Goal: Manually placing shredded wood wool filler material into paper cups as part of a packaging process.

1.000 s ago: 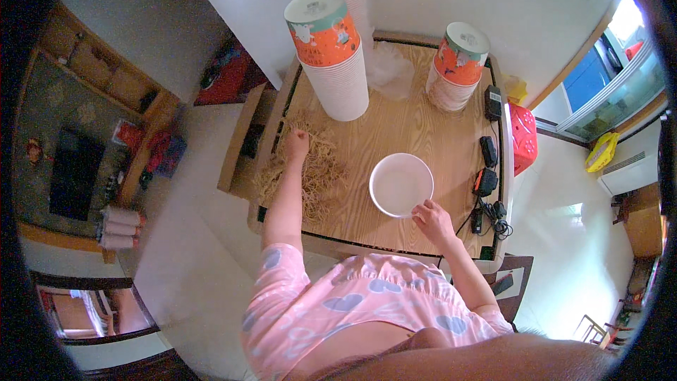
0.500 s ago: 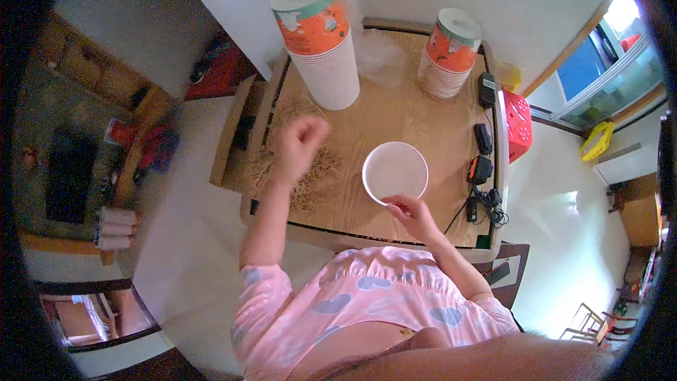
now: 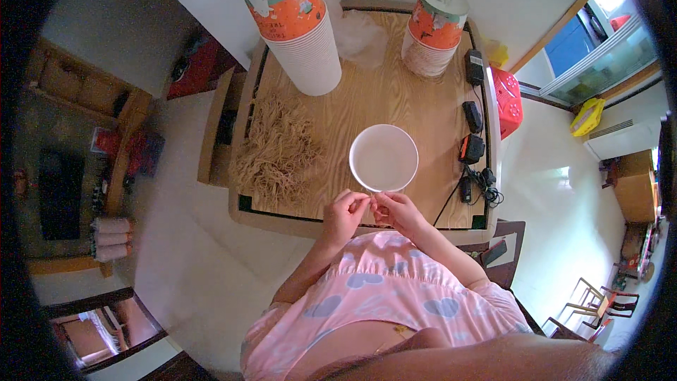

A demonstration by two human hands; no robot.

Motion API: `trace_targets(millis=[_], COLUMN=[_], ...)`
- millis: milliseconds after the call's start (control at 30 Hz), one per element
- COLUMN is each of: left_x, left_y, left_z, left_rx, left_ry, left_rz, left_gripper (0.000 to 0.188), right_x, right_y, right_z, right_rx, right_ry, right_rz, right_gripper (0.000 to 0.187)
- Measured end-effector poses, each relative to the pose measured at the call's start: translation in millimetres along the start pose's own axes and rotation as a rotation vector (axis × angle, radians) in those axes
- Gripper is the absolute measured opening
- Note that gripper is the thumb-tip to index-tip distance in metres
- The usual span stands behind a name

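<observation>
My left hand (image 3: pixel 345 215) and my right hand (image 3: pixel 399 212) meet at the near side of a white paper cup (image 3: pixel 384 161), fingertips almost touching. Both are closed in a pinch. What they hold, perhaps a thin strand, is too small to make out. The cup stands upright on the wood-grain table (image 3: pixel 338 116), its open mouth facing up, and looks empty inside. To the left of it lies a loose tangled heap of tan twine-like strands (image 3: pixel 278 152).
A tall stack of upside-down paper cups (image 3: pixel 300 42) stands at the far left of the table, a shorter stack (image 3: pixel 431 35) at the far right. Crumpled clear plastic (image 3: pixel 361 39) lies between them. Black adapters (image 3: pixel 472 148) and cables run along the right edge. A red stool (image 3: pixel 506 102) stands beyond.
My left hand has come from above the strand heap to the cup's near side, meeting my right hand. My right hand has shifted slightly left. The view has moved a little.
</observation>
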State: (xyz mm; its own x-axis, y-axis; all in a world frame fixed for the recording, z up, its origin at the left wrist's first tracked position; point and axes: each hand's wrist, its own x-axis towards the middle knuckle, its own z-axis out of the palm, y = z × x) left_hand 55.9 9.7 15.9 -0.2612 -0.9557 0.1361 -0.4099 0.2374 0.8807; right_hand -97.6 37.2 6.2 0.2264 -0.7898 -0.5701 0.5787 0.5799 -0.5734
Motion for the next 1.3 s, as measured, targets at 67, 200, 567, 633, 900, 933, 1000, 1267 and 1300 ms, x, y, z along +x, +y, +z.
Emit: trace_targets(millis=[67,200,567,633,900,933,1000,1267,1300], left_x=[-2.1,-13.4,-21.8,-17.5,11.4,13.4,16.4,14.5,14.5], left_y=[3.4,2.3,-17.6,-18.0,5.9,10.2,16.4,1.8,3.8], left_z=[0.2,6.9,-6.2,-11.7,0.0,6.5,13.6,29.5,30.5], left_rx=[0.029,0.093,0.111,0.126,-0.219,-0.527,-0.561,-0.516,-0.515], left_ry=[-0.019,-0.032,-0.041,-0.120,-0.223,-0.323,-0.342,-0.201,-0.200], left_rz=[0.024,0.058,0.043,-0.049,0.048,-0.061,-0.068,-0.203,-0.205], left_gripper=[0.005,0.008,0.009,0.007,0.044,0.051,0.049,0.019,0.019], right_x=[1.1,3.1,3.1,2.7,0.7,-0.6,-3.2,-3.5,-3.3], right_y=[4.0,9.4,-10.0,-9.0,-0.1,0.4,-0.5,-0.4,-0.1], right_z=[-1.6,-6.1,-15.8,-13.8,-12.0,-9.5,-5.6,-18.5,-18.5], right_rx=[0.034,0.103,0.058,0.004,-0.340,-0.339,-0.300,-0.334,-0.318], right_ry=[-0.004,-0.010,0.072,0.086,0.144,0.144,0.143,0.174,0.154], right_rz=[0.066,0.038,-0.246,-0.265,-0.439,-0.440,-0.477,-0.476,-0.486], right_gripper=[0.016,0.014,0.009,0.009,0.009,0.009,0.007,0.007,0.007])
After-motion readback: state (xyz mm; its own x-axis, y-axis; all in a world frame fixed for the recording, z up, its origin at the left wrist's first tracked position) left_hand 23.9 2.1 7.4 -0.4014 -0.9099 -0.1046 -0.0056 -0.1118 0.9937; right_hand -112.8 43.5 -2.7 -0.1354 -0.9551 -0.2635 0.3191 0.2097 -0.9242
